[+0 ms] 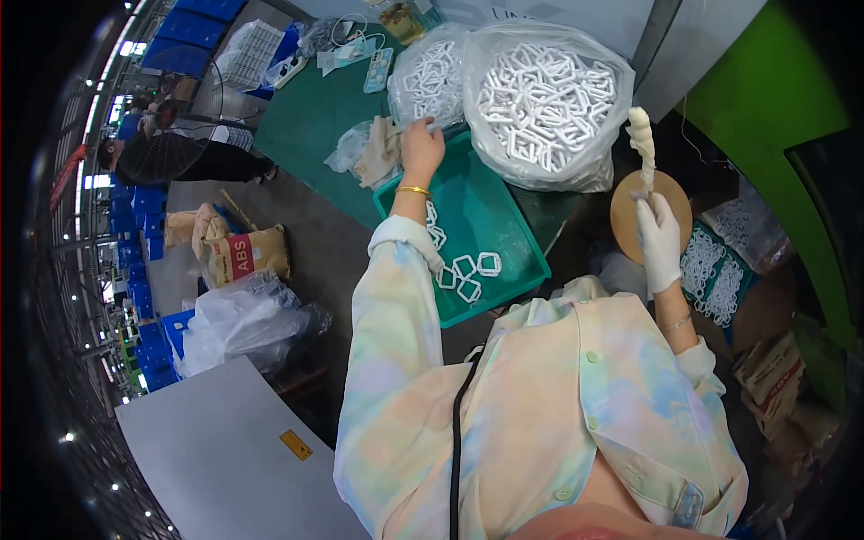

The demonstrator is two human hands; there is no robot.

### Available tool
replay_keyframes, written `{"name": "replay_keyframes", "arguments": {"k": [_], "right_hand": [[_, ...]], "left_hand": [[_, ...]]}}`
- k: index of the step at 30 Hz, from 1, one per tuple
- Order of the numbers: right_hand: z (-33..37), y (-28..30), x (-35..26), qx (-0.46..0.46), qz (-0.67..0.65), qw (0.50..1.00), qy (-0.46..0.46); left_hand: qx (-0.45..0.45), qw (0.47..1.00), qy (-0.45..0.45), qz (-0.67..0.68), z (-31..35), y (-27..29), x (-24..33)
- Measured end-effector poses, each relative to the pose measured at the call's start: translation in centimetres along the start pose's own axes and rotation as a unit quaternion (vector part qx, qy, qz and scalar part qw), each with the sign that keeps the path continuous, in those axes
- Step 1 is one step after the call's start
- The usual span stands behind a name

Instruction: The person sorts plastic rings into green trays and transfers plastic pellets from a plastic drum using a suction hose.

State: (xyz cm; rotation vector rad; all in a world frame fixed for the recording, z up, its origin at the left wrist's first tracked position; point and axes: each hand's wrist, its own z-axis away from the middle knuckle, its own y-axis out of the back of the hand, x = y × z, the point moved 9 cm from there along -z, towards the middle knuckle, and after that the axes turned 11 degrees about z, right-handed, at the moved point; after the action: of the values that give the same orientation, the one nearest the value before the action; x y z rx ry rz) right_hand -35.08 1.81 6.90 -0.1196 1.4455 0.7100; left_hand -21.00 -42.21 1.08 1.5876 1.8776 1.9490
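My left hand (421, 149), bare with a gold bangle at the wrist, is over the far left edge of a green plastic tray (504, 216). Its fingers are partly visible and look apart. Beside it lies a crumpled beige cloth (380, 155), perhaps a glove; whether they touch is unclear. Several white angular plastic frames (464, 267) lie in the tray. My right hand (659, 236), in a white glove, is closed around the lower end of a stick bearing a knobbly cream-coloured piece (641, 139), held upright.
A large clear bag of white frames (551, 108) stands behind the tray, with a smaller bag (430, 76) to its left. Below my right hand is a round tan disc (625, 211). Sacks (256, 256) and a grey panel (220, 441) are at left; another person (193, 155) stands farther off.
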Motion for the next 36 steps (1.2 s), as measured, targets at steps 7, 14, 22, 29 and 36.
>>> {"name": "replay_keyframes", "arguments": {"k": [7,14,22,29,36], "right_hand": [[0.0,-0.5,0.6,-0.002,-0.01,1.0,-0.026],[-0.7,-0.4,1.1,0.017,0.01,0.998,-0.057],[-1.1,-0.6,1.4,0.014,0.037,0.995,-0.091],[-1.3,-1.1,1.6,0.022,0.038,0.993,-0.108],[-1.6,-2.0,1.7,0.013,0.035,0.992,-0.123]], "left_hand": [[0.086,0.988,-0.074,-0.108,-2.4,-1.7,-0.1],[-0.006,0.999,0.027,-0.019,-5.4,-4.1,-1.8],[0.094,0.987,0.116,0.053,-8.0,-2.8,-4.2],[0.053,0.973,0.219,0.047,-8.8,-3.5,-5.4],[0.096,0.971,0.154,0.154,-8.2,-4.1,-5.9]]}}
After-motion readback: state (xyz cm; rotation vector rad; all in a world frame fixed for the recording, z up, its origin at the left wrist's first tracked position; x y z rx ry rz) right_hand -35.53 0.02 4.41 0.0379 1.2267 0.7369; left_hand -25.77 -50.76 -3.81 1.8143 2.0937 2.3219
